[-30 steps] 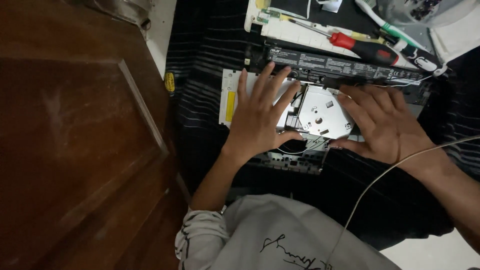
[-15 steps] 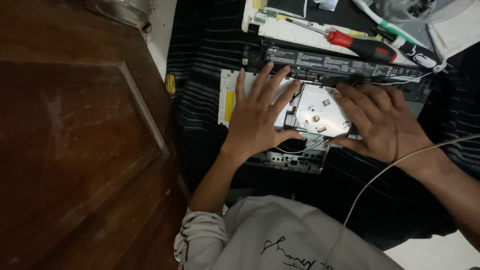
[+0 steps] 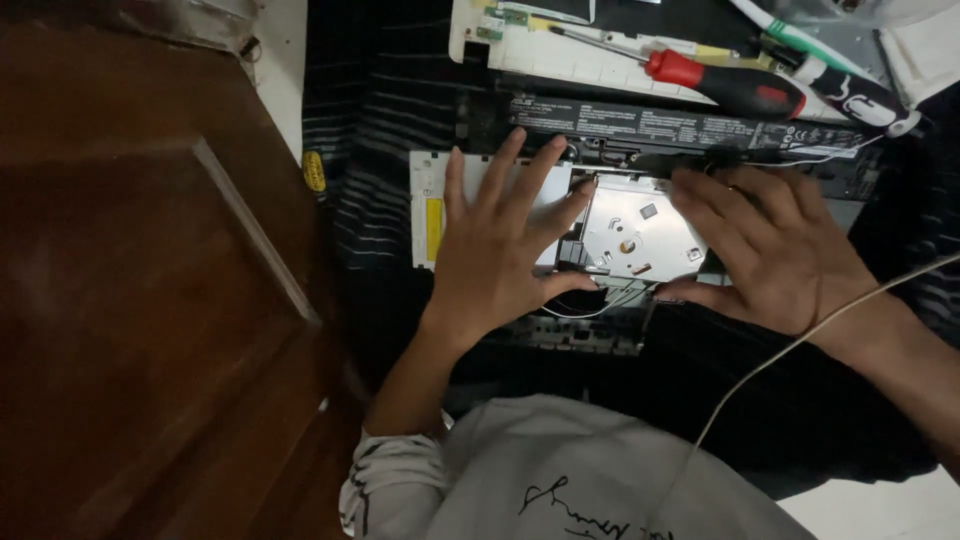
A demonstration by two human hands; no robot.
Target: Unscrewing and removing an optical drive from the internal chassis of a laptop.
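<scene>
We had both hands flat on the opened laptop base, fingers spread apart and clamped on nothing. Our left hand [image 3: 500,260] pressed on the silver optical drive [image 3: 640,232], its fingertips reaching the long black battery [image 3: 690,128] just beyond them and its thumb pointing toward the drive's bare metal cover. Our right hand [image 3: 775,250] lay on the drive's other end, fingertips touching the cover's far edge, thumb along the near edge. Beyond the fingertips, past the battery, a red-handled screwdriver [image 3: 725,85] rested on a white panel [image 3: 580,62]. A thin pale cable [image 3: 800,345] crossed over our right wrist.
</scene>
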